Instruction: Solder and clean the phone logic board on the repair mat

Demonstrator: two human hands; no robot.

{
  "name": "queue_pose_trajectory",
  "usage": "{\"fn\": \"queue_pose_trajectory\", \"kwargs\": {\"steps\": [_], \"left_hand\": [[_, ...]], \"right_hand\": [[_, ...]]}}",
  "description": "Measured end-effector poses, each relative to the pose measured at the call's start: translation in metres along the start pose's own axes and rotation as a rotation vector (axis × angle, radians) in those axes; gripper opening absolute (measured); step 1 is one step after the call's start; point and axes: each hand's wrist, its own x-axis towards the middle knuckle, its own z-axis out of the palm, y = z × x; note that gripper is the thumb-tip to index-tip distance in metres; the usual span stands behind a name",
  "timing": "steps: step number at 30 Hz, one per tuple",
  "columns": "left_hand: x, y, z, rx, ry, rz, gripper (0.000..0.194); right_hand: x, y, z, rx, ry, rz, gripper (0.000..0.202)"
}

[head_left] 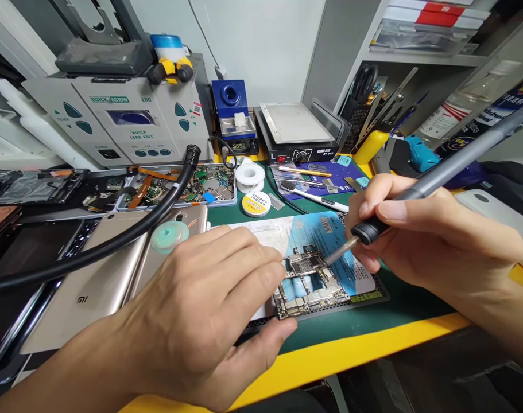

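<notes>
A phone circuit board [321,295] lies on a blue and white card [358,275] over the green mat. My left hand [218,304] grips the board's left side, fingers along its upper left and thumb near the lower left corner. In my right hand [399,229] is a grey and black soldering iron [442,158], held like a pen. Its metal tip reaches the board's upper right part, beside a dark rectangular chip area. Whether the tip touches the board cannot be made out.
A black hose [144,229] crosses the left side over phones [89,281]. Behind stand a hot-air station [127,123], a solder spool [249,175], a tray of boards [213,178] and a heating plate [298,123]. A brush [317,198] lies beyond the card.
</notes>
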Motion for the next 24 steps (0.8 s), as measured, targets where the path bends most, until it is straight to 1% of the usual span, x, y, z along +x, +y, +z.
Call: {"fn": "queue_pose_trajectory", "kwargs": {"steps": [11, 16, 18, 20, 22, 24], "left_hand": [[0.0, -0.001, 0.001, 0.002, -0.006, 0.008, 0.019], [0.0, 0.0, 0.001, 0.01, 0.034, -0.018, 0.016], [0.0, 0.0, 0.001, 0.021, 0.04, -0.02, 0.015], [0.0, 0.0, 0.0, 0.023, 0.038, -0.019, 0.015], [0.0, 0.0, 0.0, 0.025, 0.028, -0.022, 0.015], [-0.001, 0.0, 0.0, 0.032, 0.024, -0.017, 0.016]], "right_hand": [[0.0, 0.004, -0.007, -0.011, -0.062, -0.024, 0.005], [-0.002, 0.004, -0.006, -0.052, -0.109, -0.01, 0.004], [-0.006, 0.002, -0.006, -0.102, -0.123, -0.001, 0.004], [-0.012, -0.001, -0.007, -0.202, -0.123, 0.001, 0.005], [-0.018, -0.004, -0.008, -0.338, -0.128, -0.053, 0.006], [-0.024, -0.005, -0.008, -0.474, -0.153, -0.161, 0.007]]}}
